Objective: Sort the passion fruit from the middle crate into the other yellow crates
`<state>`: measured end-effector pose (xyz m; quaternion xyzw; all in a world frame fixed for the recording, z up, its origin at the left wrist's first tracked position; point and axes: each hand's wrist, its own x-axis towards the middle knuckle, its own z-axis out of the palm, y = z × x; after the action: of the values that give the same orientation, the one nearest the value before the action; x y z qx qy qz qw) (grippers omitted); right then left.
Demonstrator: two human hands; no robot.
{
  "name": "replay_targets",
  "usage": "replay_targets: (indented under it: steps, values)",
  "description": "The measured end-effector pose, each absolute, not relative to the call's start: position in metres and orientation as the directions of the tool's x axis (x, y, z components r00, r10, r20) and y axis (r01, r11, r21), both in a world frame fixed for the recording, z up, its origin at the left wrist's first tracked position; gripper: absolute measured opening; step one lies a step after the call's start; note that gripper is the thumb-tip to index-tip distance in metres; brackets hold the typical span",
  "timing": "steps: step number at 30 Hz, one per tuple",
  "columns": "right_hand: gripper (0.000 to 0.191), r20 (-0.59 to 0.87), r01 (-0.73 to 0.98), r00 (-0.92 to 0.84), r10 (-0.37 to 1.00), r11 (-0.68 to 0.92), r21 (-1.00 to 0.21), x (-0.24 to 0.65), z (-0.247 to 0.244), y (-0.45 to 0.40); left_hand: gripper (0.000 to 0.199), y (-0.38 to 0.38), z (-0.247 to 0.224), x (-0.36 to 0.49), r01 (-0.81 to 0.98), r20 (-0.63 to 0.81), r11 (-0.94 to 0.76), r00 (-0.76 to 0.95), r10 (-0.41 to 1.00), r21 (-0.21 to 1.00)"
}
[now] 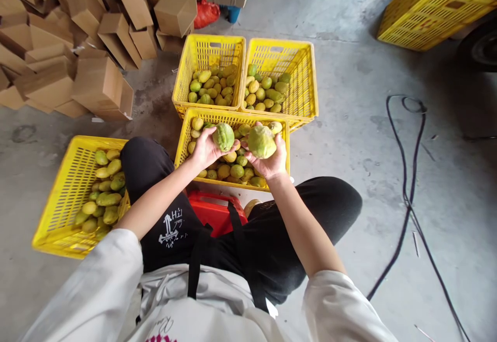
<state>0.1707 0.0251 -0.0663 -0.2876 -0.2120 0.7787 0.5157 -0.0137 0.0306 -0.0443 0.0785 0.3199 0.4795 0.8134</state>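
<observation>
From my distant seat, I see a round, bumpy green fruit point(224, 137) in the left hand point(205, 150) and a larger, pale yellow-green fruit point(262, 142) in the right hand point(276, 161), both above a fruit-filled yellow plastic crate point(288, 147). Each grip is fairly wide, fingers curled beneath, probably to carry the weight from below. The crate sits in front of the knees, presumably for short reaches. Its raised rim and the black-trousered legs point(330, 204) hem in low moves (I'd favour going upward). Two slatted yellow crates point(306, 75) stand just beyond, another yellow crate point(64, 194) beside the left knee; grey concrete floor point(349, 140) stretches rightward to a looped black cable point(413, 176).
</observation>
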Motion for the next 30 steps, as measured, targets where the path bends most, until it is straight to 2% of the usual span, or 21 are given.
replay_targets:
  steps: [7, 12, 17, 25, 30]
  values:
    - [0.038, -0.186, -0.68, -0.372, 0.909, -0.403, -0.612, 0.167, -0.067, 0.022, 0.026, 0.032, -0.05, -0.014, -0.686, -0.388, 0.539, 0.382, 0.839, 0.489]
    - [0.034, -0.222, -0.667, -0.39, 0.894, -0.44, -0.601, 0.167, -0.064, 0.024, 0.032, 0.032, -0.048, -0.015, -0.711, -0.449, 0.556, 0.366, 0.815, 0.431]
    - [0.031, -0.205, -0.713, -0.345, 0.916, -0.398, -0.577, 0.168, -0.059, 0.026, 0.038, 0.033, -0.047, -0.017, -0.771, -0.458, 0.496, 0.3, 0.837, 0.4]
    - [0.038, -0.256, -0.703, -0.361, 0.897, -0.442, -0.557, 0.169, -0.068, 0.029, 0.03, 0.034, -0.042, -0.015, -0.701, -0.424, 0.515, 0.323, 0.846, 0.494]
    - [0.036, -0.239, -0.688, -0.37, 0.898, -0.438, -0.579, 0.168, -0.068, 0.027, 0.03, 0.032, -0.043, -0.013, -0.683, -0.438, 0.547, 0.352, 0.827, 0.485]
